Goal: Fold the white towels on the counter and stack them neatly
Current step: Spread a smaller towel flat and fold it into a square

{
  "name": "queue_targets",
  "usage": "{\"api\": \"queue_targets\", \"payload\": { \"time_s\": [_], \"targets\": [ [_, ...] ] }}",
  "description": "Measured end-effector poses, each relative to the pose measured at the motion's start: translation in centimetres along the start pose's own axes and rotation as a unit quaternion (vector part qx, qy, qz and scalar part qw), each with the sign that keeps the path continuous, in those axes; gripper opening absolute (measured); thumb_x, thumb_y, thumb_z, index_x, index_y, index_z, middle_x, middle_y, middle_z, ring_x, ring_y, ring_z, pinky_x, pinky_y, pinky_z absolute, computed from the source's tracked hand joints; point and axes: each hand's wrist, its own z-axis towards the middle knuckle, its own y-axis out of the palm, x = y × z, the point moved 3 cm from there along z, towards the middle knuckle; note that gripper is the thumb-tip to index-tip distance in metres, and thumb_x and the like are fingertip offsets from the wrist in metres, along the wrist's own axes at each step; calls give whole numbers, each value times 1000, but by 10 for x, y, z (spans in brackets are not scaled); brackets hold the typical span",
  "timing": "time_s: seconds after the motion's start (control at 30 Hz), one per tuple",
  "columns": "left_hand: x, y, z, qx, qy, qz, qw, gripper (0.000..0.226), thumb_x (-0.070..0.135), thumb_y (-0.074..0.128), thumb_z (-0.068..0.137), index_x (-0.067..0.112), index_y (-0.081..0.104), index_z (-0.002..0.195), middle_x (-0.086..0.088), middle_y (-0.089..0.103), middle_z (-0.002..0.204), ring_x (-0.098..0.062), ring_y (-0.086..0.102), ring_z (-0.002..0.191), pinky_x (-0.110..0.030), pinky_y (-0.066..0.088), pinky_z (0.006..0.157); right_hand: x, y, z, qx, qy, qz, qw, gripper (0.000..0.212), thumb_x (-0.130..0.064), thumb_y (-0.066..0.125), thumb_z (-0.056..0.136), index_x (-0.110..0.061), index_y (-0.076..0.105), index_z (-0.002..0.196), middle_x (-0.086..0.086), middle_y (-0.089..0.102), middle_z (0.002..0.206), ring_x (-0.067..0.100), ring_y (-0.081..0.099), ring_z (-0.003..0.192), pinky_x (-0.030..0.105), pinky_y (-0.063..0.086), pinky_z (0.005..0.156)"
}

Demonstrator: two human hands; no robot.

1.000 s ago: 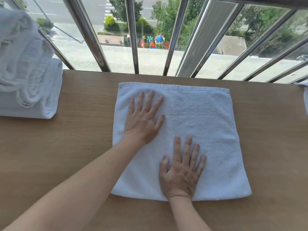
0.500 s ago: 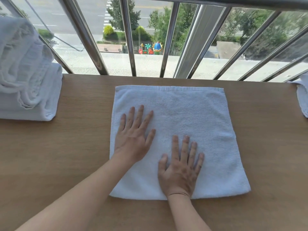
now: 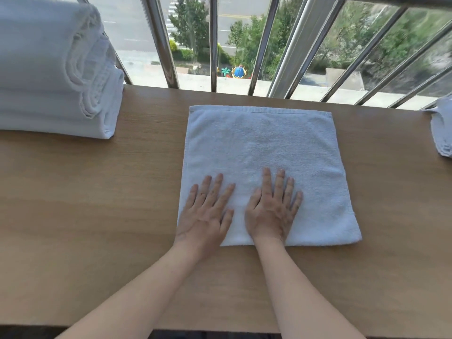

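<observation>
Both hands lay flat on a towel spread over the bench.

The towel (image 3: 264, 152) lay flat and roughly square at the middle of the wooden bench (image 3: 85, 204), its far hem near the metal railing (image 3: 168, 42). The left hand (image 3: 205, 216) rested palm down with fingers spread on the towel's near left corner, its heel covering that corner and reaching onto the bare bench. The right hand (image 3: 272, 206) lay just beside it, also palm down and fingers spread, wholly on the cloth with its wrist at the near hem. Neither hand gripped anything. A stack (image 3: 56, 77) of folded white towels sat at the far left of the bench, well apart from the spread one. Another white cloth (image 3: 442, 133) showed partly at the right edge.
</observation>
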Motion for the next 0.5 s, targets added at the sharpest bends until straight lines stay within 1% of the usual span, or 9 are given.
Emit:
{"api": "queue_targets", "payload": {
  "time_s": [0.1, 0.2, 0.23, 0.27, 0.33, 0.37, 0.43, 0.5],
  "targets": [
    [-11, -6, -6, -4, 13, 8, 1000, 62, 55, 6, 100, 39, -7, 158, 9, -15, 167, -13, -20, 152, -38, -13, 124, 2, -6, 0, -15, -3, 28, 999, 63, -42, 33, 100, -30, 16, 160, -1, 6, 169, 20, -2, 156, 49, -10, 123],
    [-25, -8, -20, -1, 12, -15, 1000, 61, 55, 4, 100, 39, -4, 158, 11, -14, 166, -13, -20, 152, -39, -7, 125, 22, -16, -11, -12, -72, 52, 996, 65, -40, 45, 99, -24, 23, 158, 5, 17, 167, 23, 9, 155, 52, -4, 124],
    [-29, -9, -26, 5, 24, -31, 999, 59, 53, 7, 101, 38, 2, 158, 10, -9, 167, -14, -16, 153, -41, -3, 126, 35, -19, -18, -11, -91, 53, 994, 62, -41, 44, 99, -24, 26, 156, 5, 20, 166, 23, 12, 155, 53, -1, 124],
    [-33, -11, -32, 17, 47, -52, 997, 57, 50, 12, 103, 36, 13, 158, 7, 1, 168, -17, -7, 155, -42, 4, 127, 51, -21, -26, -11, -101, 50, 994, 60, -43, 41, 99, -25, 29, 155, 4, 22, 165, 22, 13, 154, 53, 1, 124],
    [-40, -13, -49, 55, 112, -92, 988, 50, 40, 28, 106, 26, 41, 152, -1, 27, 163, -24, 18, 153, -45, 20, 124, 84, -24, -43, -16, -114, 30, 993, 60, -49, 34, 98, -27, 33, 154, 1, 21, 166, 18, 8, 155, 50, 3, 125],
    [-44, -12, -57, 73, 144, -102, 982, 46, 36, 35, 106, 22, 49, 147, -3, 36, 159, -27, 27, 151, -45, 25, 122, 99, -25, -49, -19, -121, 18, 992, 62, -52, 31, 98, -29, 32, 155, -1, 19, 167, 16, 5, 156, 48, 2, 125],
    [-53, -8, -70, 91, 181, -115, 972, 44, 37, 44, 103, 18, 56, 142, -4, 44, 155, -26, 36, 147, -45, 32, 119, 124, -28, -55, -23, -133, 0, 991, 64, -57, 30, 98, -31, 29, 157, -4, 16, 168, 15, 1, 156, 46, 2, 125],
    [-61, -6, -79, 107, 191, -127, 967, 46, 42, 53, 99, 18, 60, 138, -1, 49, 152, -21, 42, 144, -42, 36, 117, 144, -33, -54, -28, -139, -5, 990, 67, -59, 32, 97, -31, 28, 157, -5, 15, 168, 15, 2, 156, 45, 4, 126]
  ]
}}
